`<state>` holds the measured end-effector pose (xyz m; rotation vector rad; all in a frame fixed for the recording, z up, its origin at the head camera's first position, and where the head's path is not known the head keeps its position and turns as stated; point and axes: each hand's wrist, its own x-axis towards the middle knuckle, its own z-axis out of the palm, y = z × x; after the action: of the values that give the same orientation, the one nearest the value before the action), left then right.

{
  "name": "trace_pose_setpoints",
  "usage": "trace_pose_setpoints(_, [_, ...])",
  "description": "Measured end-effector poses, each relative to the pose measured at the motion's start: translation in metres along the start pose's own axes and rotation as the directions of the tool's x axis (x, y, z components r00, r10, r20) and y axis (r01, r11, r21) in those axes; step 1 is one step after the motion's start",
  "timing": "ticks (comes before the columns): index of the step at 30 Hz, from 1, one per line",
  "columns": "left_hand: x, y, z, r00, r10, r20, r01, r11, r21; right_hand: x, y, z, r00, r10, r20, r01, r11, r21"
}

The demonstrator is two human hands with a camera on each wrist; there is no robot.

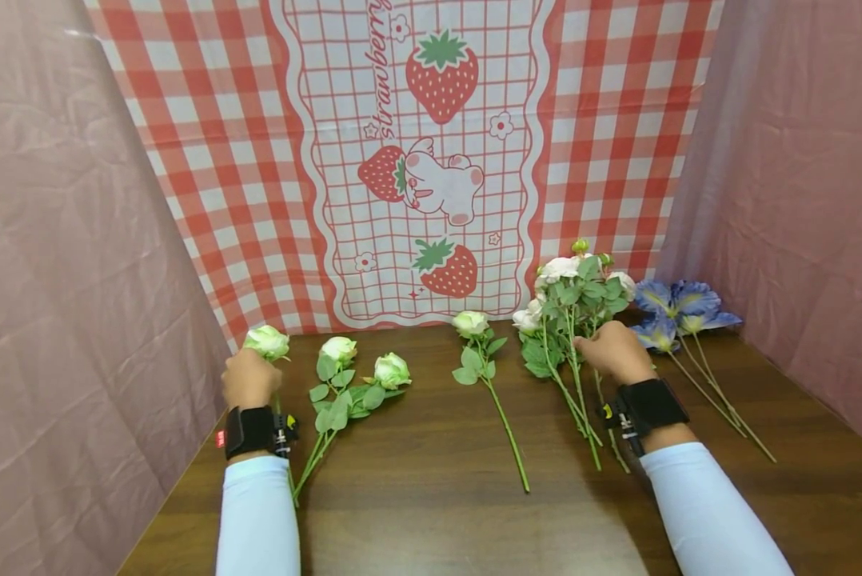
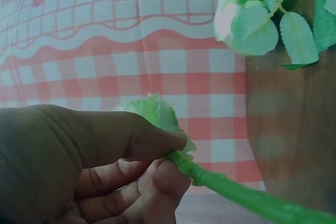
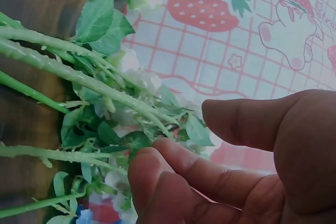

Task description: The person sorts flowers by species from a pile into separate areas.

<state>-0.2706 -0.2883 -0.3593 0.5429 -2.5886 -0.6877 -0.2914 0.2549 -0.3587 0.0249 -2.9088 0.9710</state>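
In the left wrist view, my left hand pinches the green stem of a pale green rose between thumb and fingers, just below the bloom. The head view has this left hand at the table's left side, its rose showing above the knuckles. My right hand is beside a bunch of white flowers with leafy green stems. Seen from the right wrist, the thumb stands apart from the loosely bent fingers, with nothing between them; the stems lie just beyond the fingertips.
Two pale green roses lie with crossing stems right of my left hand. A single rose lies mid-table. Blue flowers lie at the far right. A strawberry-printed checked cloth hangs behind the wooden table, pink curtains at both sides.
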Motion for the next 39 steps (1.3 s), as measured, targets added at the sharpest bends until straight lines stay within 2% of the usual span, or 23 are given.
trace_pose_setpoints(5, [-0.002,0.003,-0.008,0.996,0.042,-0.075,-0.042,0.999,0.002,-0.001,0.000,-0.004,1.000,-0.015,-0.006,0.015,1.000,0.009])
trace_pose_setpoints(11, [-0.001,0.004,-0.015,0.976,0.086,-0.200,-0.092,0.996,-0.017,-0.003,-0.002,-0.008,1.000,-0.007,-0.005,0.007,1.000,0.002])
trace_pose_setpoints(14, [-0.001,0.006,-0.020,0.962,0.112,-0.251,-0.122,0.992,-0.023,-0.003,-0.002,-0.010,1.000,-0.004,-0.007,0.004,1.000,-0.009])
trace_pose_setpoints(18, [-0.003,0.011,-0.029,0.931,0.164,-0.327,-0.184,0.982,-0.032,-0.005,-0.004,-0.011,1.000,-0.015,-0.018,0.015,1.000,-0.013])
trace_pose_setpoints(21, [-0.008,0.017,-0.036,0.913,0.180,-0.366,-0.210,0.977,-0.044,-0.005,-0.005,-0.012,1.000,-0.022,-0.020,0.022,1.000,-0.003])
trace_pose_setpoints(25, [-0.015,0.025,-0.047,0.901,0.179,-0.395,-0.224,0.972,-0.071,-0.006,-0.005,-0.013,0.999,-0.039,-0.031,0.039,0.999,0.011])
trace_pose_setpoints(30, [-0.023,0.037,-0.058,0.874,0.213,-0.437,-0.278,0.956,-0.091,-0.007,-0.007,-0.016,0.996,-0.066,-0.057,0.067,0.998,0.005])
trace_pose_setpoints(32, [-0.026,0.043,-0.062,0.874,0.233,-0.426,-0.310,0.943,-0.119,-0.008,-0.008,-0.017,0.995,-0.074,-0.063,0.074,0.997,-0.001])
trace_pose_setpoints(37, [-0.035,0.061,-0.069,0.886,0.278,-0.372,-0.377,0.898,-0.226,-0.012,-0.015,-0.021,0.989,-0.107,-0.101,0.106,0.994,-0.010])
trace_pose_setpoints(39, [-0.039,0.067,-0.070,0.882,0.294,-0.368,-0.396,0.886,-0.241,-0.015,-0.019,-0.022,0.984,-0.126,-0.123,0.125,0.992,-0.009])
